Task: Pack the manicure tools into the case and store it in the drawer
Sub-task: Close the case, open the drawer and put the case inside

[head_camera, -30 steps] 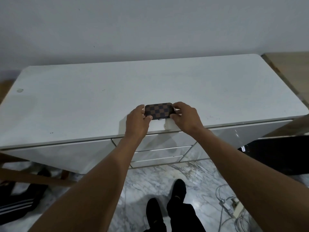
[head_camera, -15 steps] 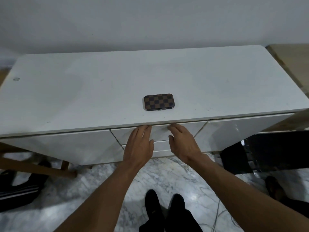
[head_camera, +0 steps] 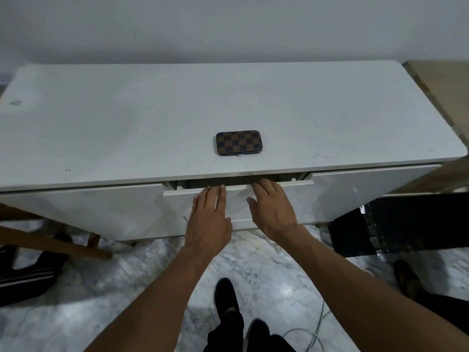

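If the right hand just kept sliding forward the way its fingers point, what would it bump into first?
The right hand lies on the drawer front, fingertips at its top edge. Straight on is the dark gap of the slightly open drawer, then probably the underside of the cabinet top; depth is unclear.

Both hands, left [head_camera: 208, 219] and right [head_camera: 272, 209], palms down, fingers extended, side by side, arms outstretched.

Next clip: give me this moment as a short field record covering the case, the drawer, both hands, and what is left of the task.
case: checkered case, closed, lying flat on the white cabinet top near its front edge, untouched
drawer: top middle drawer pulled out slightly, dark gap under the top; contents not visible
left hand: left hand flat on the drawer front, fingertips at its top edge
right hand: right hand likewise, fingertips over the edge
grip: neither hand holds anything
remaining: open drawer further, put case inside, close it
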### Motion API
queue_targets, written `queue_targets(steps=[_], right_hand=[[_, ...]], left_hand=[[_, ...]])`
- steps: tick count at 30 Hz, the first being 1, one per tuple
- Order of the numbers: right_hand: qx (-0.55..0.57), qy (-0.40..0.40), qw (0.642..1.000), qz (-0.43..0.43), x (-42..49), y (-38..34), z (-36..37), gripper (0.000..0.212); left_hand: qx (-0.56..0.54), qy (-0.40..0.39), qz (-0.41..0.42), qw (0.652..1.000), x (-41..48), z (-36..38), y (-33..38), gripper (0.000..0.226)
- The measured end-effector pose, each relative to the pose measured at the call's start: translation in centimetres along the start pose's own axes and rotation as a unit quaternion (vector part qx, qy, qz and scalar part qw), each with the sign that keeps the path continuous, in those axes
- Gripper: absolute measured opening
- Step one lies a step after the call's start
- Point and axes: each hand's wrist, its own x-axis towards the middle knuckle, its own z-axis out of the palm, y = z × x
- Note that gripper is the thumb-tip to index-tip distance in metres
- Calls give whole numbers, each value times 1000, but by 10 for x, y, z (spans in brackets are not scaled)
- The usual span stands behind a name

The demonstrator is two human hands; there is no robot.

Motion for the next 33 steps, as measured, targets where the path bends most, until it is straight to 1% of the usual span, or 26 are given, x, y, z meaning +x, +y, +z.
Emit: queue_targets(steps=[1,4,7,9,11,14,17,19,23,29,33], right_hand=[[20,-6,1000,8,-5,-1,-2,43],[57,-55,996,30,-28,2,-5,52],[33,-110,993,-5,-53,8,-4,59],[32,-134,990,-8,-70,11,-2,58],[37,-133,990,-9,-88,10,-1,55],[29,-135,990,-14,-118,7,1,53],[30,-142,989,-9,-144,4,1,52],[33,-148,988,-5,-158,3,0,52],[38,-153,987,-7,-178,2,0,51],[55,-157,986,9,-177,-1,4,52],[46,-159,986,17,-181,-3,5,54]], left_hand=[[4,3,4,1000,-6,0,1,77],[-6,23,-7,1000,-24,0,6,65],[-41,34,-24,998,-42,-1,15,65],[-46,31,-19,998,-60,1,20,64],[-52,19,-23,998,-80,4,24,66],[-62,-32,-47,996,-110,5,33,74],[-72,-72,-62,993,-133,2,42,69],[-73,-81,-64,992,-147,0,48,68],[-75,-100,-71,990,-168,-1,57,57],[-78,-123,-75,986,-167,-10,59,59],[-78,-120,-64,988,-171,-7,58,61]])
